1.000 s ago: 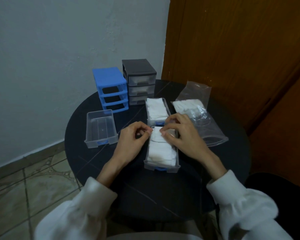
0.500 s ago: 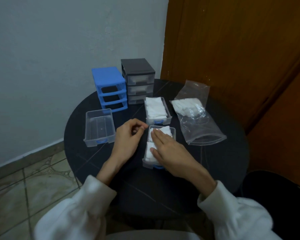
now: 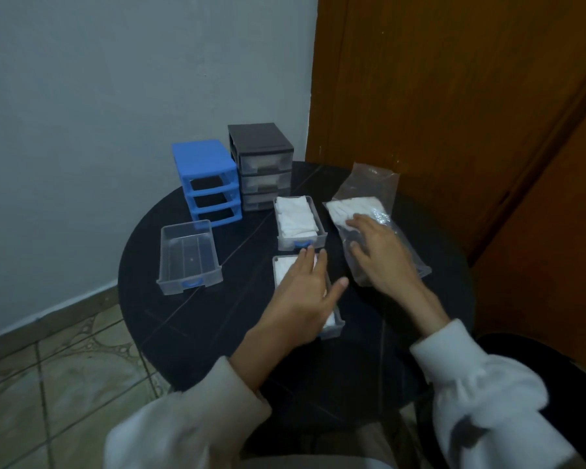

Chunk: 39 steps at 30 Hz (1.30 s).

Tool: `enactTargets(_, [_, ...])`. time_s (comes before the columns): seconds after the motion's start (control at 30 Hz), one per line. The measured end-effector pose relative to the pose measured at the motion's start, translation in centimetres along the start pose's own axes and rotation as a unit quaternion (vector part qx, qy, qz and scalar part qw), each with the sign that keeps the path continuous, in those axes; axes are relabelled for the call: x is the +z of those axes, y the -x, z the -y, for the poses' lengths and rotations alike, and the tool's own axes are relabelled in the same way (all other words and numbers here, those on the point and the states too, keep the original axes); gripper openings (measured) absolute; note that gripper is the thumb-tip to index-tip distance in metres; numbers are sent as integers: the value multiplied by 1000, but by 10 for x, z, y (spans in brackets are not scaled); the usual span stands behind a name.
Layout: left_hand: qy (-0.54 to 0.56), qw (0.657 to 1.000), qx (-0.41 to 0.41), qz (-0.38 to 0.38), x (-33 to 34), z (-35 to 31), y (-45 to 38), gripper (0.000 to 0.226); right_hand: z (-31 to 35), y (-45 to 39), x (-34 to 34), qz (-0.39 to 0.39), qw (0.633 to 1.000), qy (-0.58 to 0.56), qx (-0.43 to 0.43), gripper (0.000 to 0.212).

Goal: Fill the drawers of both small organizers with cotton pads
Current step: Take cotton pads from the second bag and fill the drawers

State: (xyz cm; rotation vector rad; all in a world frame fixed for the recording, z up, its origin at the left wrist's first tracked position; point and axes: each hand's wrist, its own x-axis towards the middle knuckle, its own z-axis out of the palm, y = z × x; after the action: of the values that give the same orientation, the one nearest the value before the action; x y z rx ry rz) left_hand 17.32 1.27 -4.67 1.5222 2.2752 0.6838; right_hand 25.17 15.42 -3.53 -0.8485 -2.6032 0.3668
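A blue organizer with three empty slots stands at the table's back beside a black organizer whose drawers are in. Three clear drawers lie out on the table: an empty one at the left, a far one full of white cotton pads, and a near one holding pads. My left hand lies flat on the near drawer's pads, fingers spread. My right hand rests open on the clear plastic bag of cotton pads at the right.
Everything sits on a small round black table. A grey wall lies behind and to the left, and a brown wooden door stands close at the right. Tiled floor shows at the lower left.
My right hand left the near drawer and moved right onto the bag. My left hand moved from beside the drawer onto its pads and opened flat.
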Motion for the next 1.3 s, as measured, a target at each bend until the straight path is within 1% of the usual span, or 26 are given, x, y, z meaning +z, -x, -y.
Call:
enactTargets(0.07, [-95, 994, -26, 35, 7, 3, 1, 69, -8, -10, 4, 30, 998, 51, 29, 51])
enactTargets(0.13, [-142, 989, -34, 38, 8, 8, 5, 69, -10, -15, 11, 67, 995, 68, 44, 56])
enactTargets(0.2, [-146, 988, -43, 39, 3, 15, 11, 68, -8, -15, 18, 88, 992, 68, 51, 59])
enactTargets(0.3, [-125, 990, -61, 23, -6, 29, 16, 64, -4, -14, 27, 108, 990, 59, 66, 60])
enactTargets(0.47, [-142, 987, -74, -5, -14, 43, 12, 60, -6, -14, 40, 113, 989, 67, 63, 59])
enactTargets(0.67, [-161, 983, -89, 1, -29, 55, -14, 57, -12, -14, 51, 104, 992, 45, 64, 57])
enactTargets(0.77, [-178, 979, -97, 12, -37, 61, -30, 56, -14, -14, 53, 97, 992, 44, 61, 56])
enactTargets(0.9, [-175, 979, -102, 23, -44, 65, -49, 54, -15, -12, 55, 89, 993, 51, 60, 55])
enactTargets(1.07, [-172, 980, -104, 7, -48, 71, -63, 54, -13, -9, 52, 80, 994, 52, 57, 54])
enactTargets(1.13, [-166, 980, -108, 1, -50, 72, -68, 55, -10, -7, 48, 67, 994, 63, 60, 52])
enactTargets(1.2, [-171, 980, -106, -16, -50, 70, -70, 57, -6, -3, 43, 34, 995, 63, 73, 47])
enactTargets(1.23, [-167, 980, -97, -43, -49, 68, -70, 58, -3, -1, 41, 1, 996, 51, 78, 42])
enactTargets(1.3, [-129, 981, -58, -135, -43, 58, -67, 57, 2, 2, 34, -90, 993, 20, 77, 29])
